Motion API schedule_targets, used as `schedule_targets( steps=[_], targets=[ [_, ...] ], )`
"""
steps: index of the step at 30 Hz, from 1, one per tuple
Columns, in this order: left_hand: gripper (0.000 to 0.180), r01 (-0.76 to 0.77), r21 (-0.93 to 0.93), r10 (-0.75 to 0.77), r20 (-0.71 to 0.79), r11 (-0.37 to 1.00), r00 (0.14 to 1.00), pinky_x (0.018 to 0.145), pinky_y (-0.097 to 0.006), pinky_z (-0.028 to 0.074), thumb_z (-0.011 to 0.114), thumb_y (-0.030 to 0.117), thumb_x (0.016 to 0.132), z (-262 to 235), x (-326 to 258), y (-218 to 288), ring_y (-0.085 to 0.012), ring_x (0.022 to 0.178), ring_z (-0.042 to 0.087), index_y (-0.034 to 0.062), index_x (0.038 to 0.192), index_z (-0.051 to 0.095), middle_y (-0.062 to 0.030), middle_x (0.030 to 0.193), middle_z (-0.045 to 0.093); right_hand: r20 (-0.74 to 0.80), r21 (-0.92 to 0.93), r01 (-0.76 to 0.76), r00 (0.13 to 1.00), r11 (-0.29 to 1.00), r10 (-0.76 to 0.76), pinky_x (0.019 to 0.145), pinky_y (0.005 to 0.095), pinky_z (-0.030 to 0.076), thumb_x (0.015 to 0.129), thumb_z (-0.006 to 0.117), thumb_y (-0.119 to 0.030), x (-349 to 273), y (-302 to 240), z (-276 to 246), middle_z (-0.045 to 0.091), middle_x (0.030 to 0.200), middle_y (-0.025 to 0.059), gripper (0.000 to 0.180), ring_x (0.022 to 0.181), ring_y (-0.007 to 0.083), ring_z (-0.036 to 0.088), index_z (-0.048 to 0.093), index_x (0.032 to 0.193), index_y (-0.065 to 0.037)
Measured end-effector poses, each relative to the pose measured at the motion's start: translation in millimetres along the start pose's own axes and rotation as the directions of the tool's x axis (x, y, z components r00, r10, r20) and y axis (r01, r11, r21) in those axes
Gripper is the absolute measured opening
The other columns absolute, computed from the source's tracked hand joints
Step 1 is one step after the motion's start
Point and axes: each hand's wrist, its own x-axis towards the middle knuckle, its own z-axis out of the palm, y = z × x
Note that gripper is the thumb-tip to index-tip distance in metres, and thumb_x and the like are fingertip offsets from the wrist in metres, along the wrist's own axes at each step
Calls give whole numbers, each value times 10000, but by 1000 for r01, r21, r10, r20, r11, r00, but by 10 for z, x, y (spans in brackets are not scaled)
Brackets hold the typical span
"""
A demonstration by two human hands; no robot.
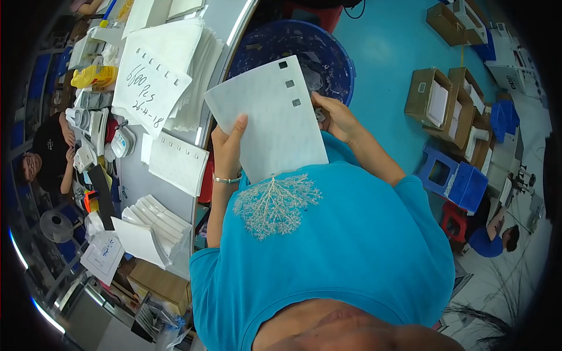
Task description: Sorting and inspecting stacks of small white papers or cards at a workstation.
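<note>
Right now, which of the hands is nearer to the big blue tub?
The right hand: it grips the white sheet's edge just over the blue tub's rim. The left hand holds the opposite edge, nearer the grey table.

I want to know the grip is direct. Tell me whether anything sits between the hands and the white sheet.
Nothing visible does. The left hand grips the white sheet bare at its left edge, thumb on the front. The right hand meets its right edge, fingers mostly hidden behind it. The blue bin lies beyond, apart.
</note>
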Motion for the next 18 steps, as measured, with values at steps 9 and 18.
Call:
schedule_targets(
  steps=[9, 18],
  targets=[
    [437, -31, 11, 31, 3, 999, 1000, 782, -276, 476, 659, 301, 889, -45, 51, 72, -156, 901, 603, -51, 1135, 581, -119, 1023, 644, 145, -507, 162, 984, 847, -101, 489, 197, 389, 812, 661, -225, -97, -148, 271, 631, 783, 35, 321, 607, 55, 540, 650, 1049, -9],
    [389, -205, 253, 202, 38, 945, 979, 718, -276, 483, 628, 309, 913, 33, -143, 128, -147, 815, 614, -48, 1068, 617, -111, 924, 669, 101, -826, 294, 917, 482, -386, 702, 322, 518, 765, 574, -147, -62, 56, 344, 692, 886, 105, 340, 747, 172, 634, 655, 1049, 23]
  ],
)
